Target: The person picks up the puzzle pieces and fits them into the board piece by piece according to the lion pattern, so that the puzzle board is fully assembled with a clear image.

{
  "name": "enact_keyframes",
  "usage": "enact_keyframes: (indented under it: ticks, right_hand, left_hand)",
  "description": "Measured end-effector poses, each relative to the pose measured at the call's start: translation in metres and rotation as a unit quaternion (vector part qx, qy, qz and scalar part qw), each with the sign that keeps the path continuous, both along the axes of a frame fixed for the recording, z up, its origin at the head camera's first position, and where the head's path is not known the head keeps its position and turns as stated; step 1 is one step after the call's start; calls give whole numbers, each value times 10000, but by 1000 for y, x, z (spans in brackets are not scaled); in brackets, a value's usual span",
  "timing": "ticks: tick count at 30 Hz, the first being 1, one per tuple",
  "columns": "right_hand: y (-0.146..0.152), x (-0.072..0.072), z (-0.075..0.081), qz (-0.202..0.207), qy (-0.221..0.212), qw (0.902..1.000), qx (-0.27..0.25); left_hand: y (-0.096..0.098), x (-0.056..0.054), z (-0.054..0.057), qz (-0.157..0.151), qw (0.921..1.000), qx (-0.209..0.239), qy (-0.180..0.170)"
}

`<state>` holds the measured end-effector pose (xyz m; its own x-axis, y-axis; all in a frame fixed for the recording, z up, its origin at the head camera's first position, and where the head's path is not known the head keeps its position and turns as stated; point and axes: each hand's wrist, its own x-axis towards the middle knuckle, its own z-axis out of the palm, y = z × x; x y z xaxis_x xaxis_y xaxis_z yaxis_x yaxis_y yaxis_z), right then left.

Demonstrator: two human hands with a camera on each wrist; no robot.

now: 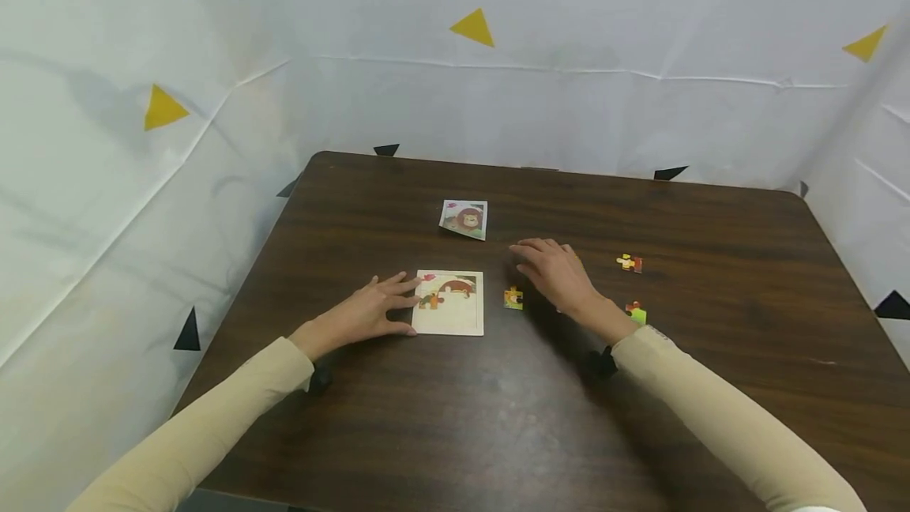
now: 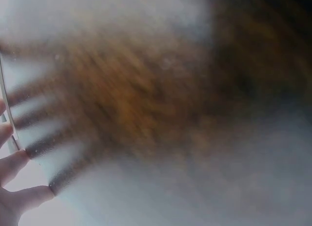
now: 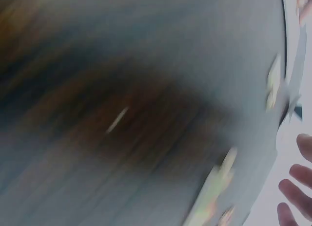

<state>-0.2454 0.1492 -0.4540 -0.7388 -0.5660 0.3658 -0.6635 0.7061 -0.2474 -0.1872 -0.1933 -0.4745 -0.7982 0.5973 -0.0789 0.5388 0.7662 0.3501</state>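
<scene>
A square puzzle board [image 1: 458, 321], partly filled with an animal picture, lies at the middle of the table. My left hand [image 1: 364, 312] rests beside it, fingers spread, the tips at its left edge. In the left wrist view, the fingers [image 2: 30, 199] touch the tabletop and the board's edge. A loose puzzle piece [image 1: 513, 299] lies right of the board. My right hand [image 1: 562, 275] hovers just beyond that piece, its fingers apart and loosely bent. No piece shows between the fingers [image 3: 294, 197] in the right wrist view. Small bits of colour peek out around this hand, mostly hidden.
Two more puzzle pieces lie farther right, a yellow-and-red one [image 1: 629, 262] and a green-and-red one [image 1: 637, 313]. A lion picture card [image 1: 465, 218] with a lifted edge lies behind the board. White sheeting [image 1: 569, 117] rises behind the dark wooden table [image 1: 441, 425].
</scene>
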Motion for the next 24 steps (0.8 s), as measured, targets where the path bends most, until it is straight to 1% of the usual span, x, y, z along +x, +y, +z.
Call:
enact_keyframes:
  ticks: [3, 6, 10, 12, 16, 19, 24]
  right_hand:
    - [18, -4, -2, -410, -260, 9988, -16]
    - [33, -7, -5, -818, -580, 9949, -50]
    - [46, -8, -11, -1152, -941, 9888, -94]
    - [49, -9, -15, -1229, -1019, 9871, -76]
    - [49, -10, -20, -1267, -958, 9872, -131]
    - [48, -10, -22, -1235, -837, 9884, -275]
    - [48, -9, -24, -1120, -841, 9885, -576]
  left_hand:
    - [-2, 2, -2, 46, 10000, 12, -42]
    - [-6, 4, -3, 35, 9999, 118, 6]
    - [-10, 7, -4, 31, 9997, 247, 36]
    - [-12, 7, -3, 27, 9996, 271, 52]
    - [-14, 7, -3, 69, 9995, 277, 93]
    - [-14, 8, -4, 75, 9994, 330, 114]
    - [-14, 8, -3, 52, 9995, 293, 125]
